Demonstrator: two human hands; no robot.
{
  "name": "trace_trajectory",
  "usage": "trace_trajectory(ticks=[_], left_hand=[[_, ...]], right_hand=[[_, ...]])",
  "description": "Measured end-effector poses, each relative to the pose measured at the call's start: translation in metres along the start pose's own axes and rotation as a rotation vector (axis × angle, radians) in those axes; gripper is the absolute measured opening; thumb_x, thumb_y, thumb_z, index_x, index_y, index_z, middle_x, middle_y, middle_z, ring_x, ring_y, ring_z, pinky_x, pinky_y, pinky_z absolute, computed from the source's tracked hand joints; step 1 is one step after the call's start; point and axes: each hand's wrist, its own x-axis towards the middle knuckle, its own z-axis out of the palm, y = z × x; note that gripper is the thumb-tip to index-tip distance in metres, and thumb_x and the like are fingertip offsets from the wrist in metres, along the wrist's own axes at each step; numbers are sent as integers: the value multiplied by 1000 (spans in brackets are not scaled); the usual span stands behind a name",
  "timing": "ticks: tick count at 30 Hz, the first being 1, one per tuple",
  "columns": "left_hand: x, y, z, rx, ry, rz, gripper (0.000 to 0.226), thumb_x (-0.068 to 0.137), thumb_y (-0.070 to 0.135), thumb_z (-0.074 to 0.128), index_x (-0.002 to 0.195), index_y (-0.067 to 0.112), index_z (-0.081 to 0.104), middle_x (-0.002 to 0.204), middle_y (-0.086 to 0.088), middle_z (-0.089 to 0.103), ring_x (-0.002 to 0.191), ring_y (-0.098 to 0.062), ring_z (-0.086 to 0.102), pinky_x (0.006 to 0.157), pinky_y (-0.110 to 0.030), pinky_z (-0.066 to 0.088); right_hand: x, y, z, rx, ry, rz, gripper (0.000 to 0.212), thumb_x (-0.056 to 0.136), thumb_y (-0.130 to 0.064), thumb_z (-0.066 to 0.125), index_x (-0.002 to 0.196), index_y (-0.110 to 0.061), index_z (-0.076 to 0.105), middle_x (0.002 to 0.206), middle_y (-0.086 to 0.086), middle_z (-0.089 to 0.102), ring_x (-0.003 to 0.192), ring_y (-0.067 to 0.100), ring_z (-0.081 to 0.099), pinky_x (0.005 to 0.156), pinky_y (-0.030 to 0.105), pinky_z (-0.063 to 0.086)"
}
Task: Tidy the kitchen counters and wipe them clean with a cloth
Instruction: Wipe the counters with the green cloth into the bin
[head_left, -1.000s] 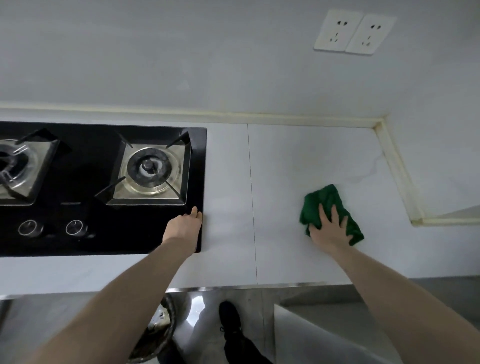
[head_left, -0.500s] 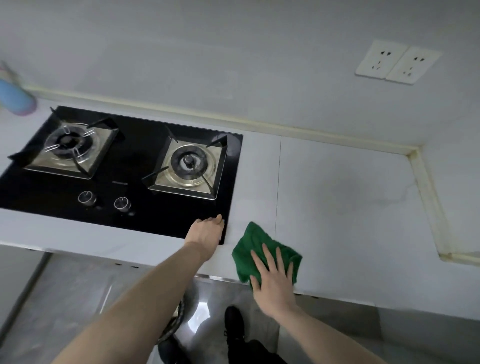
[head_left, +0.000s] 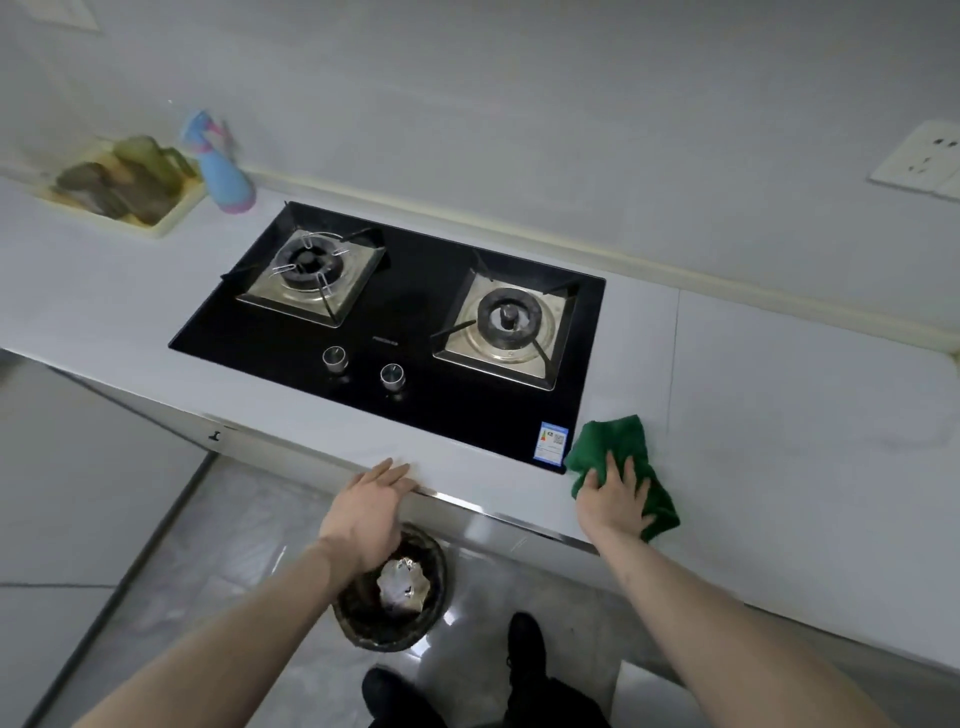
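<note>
Sliding left along the near edge, the right hand (head_left: 613, 499) now presses the green cloth (head_left: 621, 467) flat-fingered beside the hob (head_left: 415, 322), while the left hand (head_left: 371, 509) rests open on the counter (head_left: 805, 441) lip, so wiping seems underway.

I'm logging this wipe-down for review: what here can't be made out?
All head view:
- Olive-green items in the cream plastic tray: blurred, unidentifiable.
- Blue energy sticker on the black glass hob: print too small.
- White wall socket: cut off by the right edge.
- Green cloth: partly hidden under the right hand.
</note>
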Motion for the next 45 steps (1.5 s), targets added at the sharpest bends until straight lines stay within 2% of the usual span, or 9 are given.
trace_trajectory(ticks=[4, 6, 9, 15, 20, 23, 28, 37, 45], left_hand=[[-24, -59, -19, -38, 49, -73, 63, 93, 13, 48, 152, 33, 40, 165, 8, 28, 155, -16, 19, 125, -35, 20], [-34, -84, -25, -48, 56, -103, 60, 93, 15, 49, 150, 31, 42, 165, 6, 28, 155, -17, 19, 124, -36, 20], [-44, -117, -27, -36, 39, -134, 59, 92, 17, 49, 149, 29, 45, 165, 6, 28, 155, -17, 19, 124, -36, 20], [-48, -134, -25, -41, -58, -137, 61, 91, 17, 53, 150, 27, 43, 166, 4, 27, 155, -20, 17, 125, -38, 21], [-40, -126, -38, -94, -40, -129, 63, 90, 20, 55, 151, 27, 41, 166, 3, 26, 155, -20, 18, 126, -37, 20], [-39, -128, -47, -108, -15, -143, 63, 91, 21, 56, 152, 29, 40, 166, 4, 25, 155, -21, 18, 126, -38, 20], [-40, -149, -49, -94, -9, -202, 63, 90, 24, 56, 151, 30, 41, 166, 5, 26, 154, -20, 20, 124, -37, 24], [-34, -181, -46, -95, -44, -220, 62, 90, 27, 58, 150, 28, 42, 166, 3, 27, 154, -18, 20, 124, -36, 24], [-56, -258, -51, -113, -62, -166, 63, 91, 26, 56, 152, 28, 40, 167, 5, 24, 155, -18, 18, 125, -34, 23]], right_hand=[[-18, -68, 25, 17, -41, -96, 53, 106, -40, 29, 158, -39, 20, 169, -6, 2, 155, 31, 2, 118, 67, 12], [-29, -88, 41, -74, -29, -114, 52, 107, -40, 27, 158, -41, 17, 169, -5, -6, 154, 33, -6, 118, 69, 11], [-42, -103, 65, -231, -18, -279, 52, 107, -38, 25, 159, -39, 16, 169, -4, -5, 154, 32, -9, 118, 68, 8], [-67, -136, 81, -384, -206, -524, 56, 106, -40, 30, 160, -38, 15, 169, -7, -11, 154, 28, -13, 120, 65, 3], [-46, -108, 53, -428, -216, -436, 65, 103, -56, 31, 160, -40, 5, 168, -8, -14, 155, 27, -8, 121, 63, 3], [-31, -99, 43, -465, -195, -386, 64, 104, -54, 28, 160, -38, 2, 168, -5, -13, 155, 28, -7, 122, 62, 4], [-46, -127, 68, -348, -120, -286, 64, 104, -46, 30, 160, -35, 3, 168, -3, -12, 154, 33, -10, 120, 65, 6], [-87, -145, 111, -425, -147, -582, 62, 106, -41, 34, 161, -32, 7, 168, -3, -12, 154, 33, -12, 122, 62, 7], [-116, -180, 152, -300, -76, -286, 60, 105, -43, 27, 161, -33, 6, 167, -2, -20, 154, 31, -10, 122, 61, 9]])
